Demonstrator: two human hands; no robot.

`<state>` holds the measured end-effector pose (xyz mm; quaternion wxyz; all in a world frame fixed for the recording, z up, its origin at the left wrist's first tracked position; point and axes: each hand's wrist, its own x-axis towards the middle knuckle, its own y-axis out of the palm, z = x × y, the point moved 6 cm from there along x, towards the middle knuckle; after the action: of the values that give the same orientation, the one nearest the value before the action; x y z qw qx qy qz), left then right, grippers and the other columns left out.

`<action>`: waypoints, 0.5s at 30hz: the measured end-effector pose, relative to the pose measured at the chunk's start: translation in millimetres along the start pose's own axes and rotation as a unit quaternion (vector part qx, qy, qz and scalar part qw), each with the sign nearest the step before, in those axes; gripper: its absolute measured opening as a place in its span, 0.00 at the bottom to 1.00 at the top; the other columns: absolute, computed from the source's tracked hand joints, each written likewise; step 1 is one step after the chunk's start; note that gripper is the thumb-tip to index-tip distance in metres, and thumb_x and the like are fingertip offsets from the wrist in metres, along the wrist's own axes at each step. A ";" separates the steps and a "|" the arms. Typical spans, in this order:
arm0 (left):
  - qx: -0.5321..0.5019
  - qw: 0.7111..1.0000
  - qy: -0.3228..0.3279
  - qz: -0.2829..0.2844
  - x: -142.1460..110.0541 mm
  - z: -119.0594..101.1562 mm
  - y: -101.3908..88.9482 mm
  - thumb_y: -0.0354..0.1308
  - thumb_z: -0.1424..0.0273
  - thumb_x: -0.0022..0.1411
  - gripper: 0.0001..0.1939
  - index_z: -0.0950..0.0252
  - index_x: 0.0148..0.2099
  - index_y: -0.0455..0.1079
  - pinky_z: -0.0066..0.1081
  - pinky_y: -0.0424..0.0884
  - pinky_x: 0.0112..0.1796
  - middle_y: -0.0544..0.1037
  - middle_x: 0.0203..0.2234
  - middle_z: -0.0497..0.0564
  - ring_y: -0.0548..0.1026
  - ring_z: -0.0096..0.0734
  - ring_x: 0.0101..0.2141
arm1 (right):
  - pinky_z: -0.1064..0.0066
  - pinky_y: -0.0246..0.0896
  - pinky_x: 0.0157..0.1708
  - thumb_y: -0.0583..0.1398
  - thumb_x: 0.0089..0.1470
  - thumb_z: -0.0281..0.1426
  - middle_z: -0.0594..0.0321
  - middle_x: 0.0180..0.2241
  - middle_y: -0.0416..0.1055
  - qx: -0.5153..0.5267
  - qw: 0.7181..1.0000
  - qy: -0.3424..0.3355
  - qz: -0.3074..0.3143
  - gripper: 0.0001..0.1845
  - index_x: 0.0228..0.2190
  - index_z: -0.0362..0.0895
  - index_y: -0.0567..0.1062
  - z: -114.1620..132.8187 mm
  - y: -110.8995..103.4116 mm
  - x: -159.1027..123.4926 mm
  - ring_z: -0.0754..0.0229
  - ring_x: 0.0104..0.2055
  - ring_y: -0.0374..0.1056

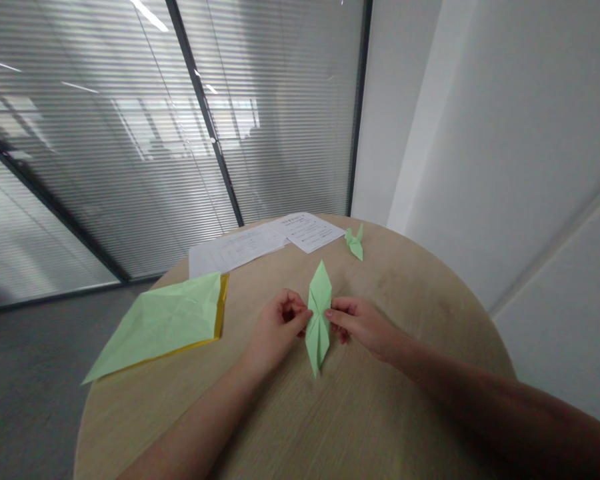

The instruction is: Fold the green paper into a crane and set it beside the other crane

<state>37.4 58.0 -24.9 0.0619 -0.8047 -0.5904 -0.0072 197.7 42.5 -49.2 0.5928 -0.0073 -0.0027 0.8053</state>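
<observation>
A light green piece of folded origami paper (321, 293) is held upright in line with my view, a long diamond shape with creases meeting at its middle. My left hand (281, 323) pinches its left edge between thumb and fingers. On the opposite edge, my right hand (359, 321) grips it the same way, thumb on top. The lower end shows a split between two narrow points. Beyond my hands, a finished-looking green origami crane (355, 242) stands on the round wooden table (405, 413).
Green paper sheets (165, 323) lie at the left over a yellow layer (222, 307), one corner overhanging the table edge. Printed white sheets (313, 231) lie at the far side. A glass partition with blinds (290, 100) and a white wall (520, 133) stand behind the table.
</observation>
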 end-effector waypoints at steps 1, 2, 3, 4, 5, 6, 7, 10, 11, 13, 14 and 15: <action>-0.004 1.000 -0.002 -0.003 0.1 -0.8 -0.6 0.66 0.63 0.54 0.15 0.62 0.36 0.63 0.27 0.70 0.25 0.71 0.22 0.42 0.71 0.25 0.23 | 0.75 0.56 0.22 0.65 0.52 0.46 0.65 0.24 0.69 0.011 1.000 -0.006 0.003 0.18 0.31 0.42 0.77 1.8 0.9 0.0 0.67 0.23 0.62; -0.006 1.000 -0.004 -0.005 0.1 -1.5 -1.0 0.66 0.63 0.54 0.15 0.62 0.36 0.63 0.27 0.70 0.25 0.71 0.22 0.42 0.71 0.26 0.22 | 0.75 0.58 0.22 0.66 0.51 0.46 0.64 0.26 0.71 0.022 1.000 -0.012 0.004 0.18 0.32 0.43 0.77 3.7 1.8 -0.1 0.66 0.24 0.63; -0.007 1.000 -0.006 -0.007 -0.1 -2.2 -1.1 0.66 0.63 0.54 0.15 0.62 0.36 0.63 0.27 0.70 0.25 0.71 0.22 0.42 0.71 0.26 0.23 | 0.75 0.60 0.23 0.66 0.51 0.45 0.63 0.28 0.72 0.031 0.999 -0.016 0.005 0.18 0.33 0.43 0.77 5.3 2.6 -0.1 0.65 0.25 0.65; -0.004 1.000 -0.007 -0.008 -0.5 -2.8 -0.9 0.65 0.63 0.54 0.15 0.63 0.36 0.64 0.28 0.70 0.25 0.72 0.23 0.42 0.71 0.26 0.23 | 0.75 0.61 0.24 0.67 0.50 0.45 0.62 0.29 0.73 0.037 0.999 -0.019 0.006 0.18 0.33 0.43 0.77 6.4 3.4 -0.1 0.65 0.27 0.66; 0.001 1.000 -0.005 -0.008 -0.7 -3.4 -0.5 0.65 0.63 0.54 0.14 0.63 0.37 0.65 0.28 0.70 0.26 0.72 0.23 0.42 0.71 0.26 0.23 | 0.75 0.62 0.24 0.67 0.50 0.44 0.62 0.30 0.74 0.040 0.999 -0.020 0.006 0.17 0.34 0.43 0.77 6.9 3.9 0.0 0.64 0.28 0.66; 0.009 1.000 -0.001 -0.008 -0.9 -3.9 -0.2 0.65 0.63 0.54 0.13 0.63 0.37 0.65 0.28 0.70 0.26 0.71 0.23 0.43 0.71 0.26 0.23 | 0.75 0.62 0.25 0.67 0.50 0.44 0.62 0.30 0.74 0.041 0.999 -0.019 0.006 0.17 0.33 0.43 0.76 6.9 4.3 0.1 0.64 0.28 0.67; 0.018 1.000 0.007 -0.010 -1.0 -4.4 0.0 0.65 0.64 0.54 0.13 0.63 0.36 0.66 0.27 0.69 0.26 0.71 0.23 0.43 0.70 0.26 0.24 | 0.75 0.62 0.25 0.67 0.50 0.44 0.63 0.29 0.73 0.041 0.999 -0.019 0.004 0.17 0.33 0.43 0.76 6.4 4.5 0.3 0.65 0.27 0.66; 0.050 0.998 0.031 -0.021 -0.7 -3.9 -1.1 0.65 0.65 0.54 0.11 0.64 0.35 0.67 0.27 0.67 0.26 0.71 0.23 0.43 0.70 0.26 0.25 | 0.75 0.61 0.24 0.67 0.50 0.43 0.65 0.27 0.72 0.035 0.999 -0.018 -0.005 0.17 0.32 0.43 0.75 3.7 3.9 1.0 0.65 0.26 0.66; 0.059 0.997 0.037 -0.025 -0.7 -3.2 -1.7 0.65 0.65 0.54 0.11 0.64 0.35 0.68 0.27 0.66 0.27 0.71 0.24 0.44 0.70 0.26 0.25 | 0.75 0.62 0.24 0.68 0.50 0.43 0.65 0.27 0.72 0.033 0.999 -0.017 -0.007 0.17 0.33 0.43 0.75 2.7 3.8 1.3 0.65 0.26 0.66; 0.071 0.996 0.045 -0.032 -1.1 -2.8 -2.6 0.66 0.66 0.54 0.10 0.64 0.35 0.68 0.26 0.66 0.27 0.71 0.24 0.44 0.70 0.26 0.26 | 0.74 0.63 0.25 0.68 0.49 0.43 0.65 0.27 0.73 0.030 0.999 -0.016 -0.010 0.18 0.35 0.44 0.74 1.4 3.6 1.7 0.64 0.26 0.67; 0.070 0.996 0.048 -0.033 -1.7 -3.4 -2.6 0.66 0.66 0.55 0.11 0.64 0.35 0.69 0.26 0.66 0.27 0.71 0.24 0.44 0.70 0.26 0.26 | 0.74 0.63 0.25 0.68 0.49 0.43 0.66 0.27 0.74 0.032 0.999 -0.017 -0.013 0.19 0.37 0.44 0.73 1.3 3.2 1.8 0.64 0.26 0.68; 0.063 0.996 0.049 -0.032 -2.4 -4.4 -2.1 0.66 0.65 0.55 0.11 0.64 0.35 0.69 0.26 0.66 0.27 0.71 0.24 0.44 0.70 0.26 0.26 | 0.74 0.63 0.25 0.68 0.49 0.42 0.66 0.27 0.74 0.035 0.999 -0.018 -0.019 0.20 0.39 0.44 0.72 1.4 2.5 1.7 0.63 0.26 0.69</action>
<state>35.0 55.9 -20.6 0.1411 -0.7785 -0.6115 -0.0119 194.8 43.4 -47.8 0.6075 0.0282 0.0141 0.7937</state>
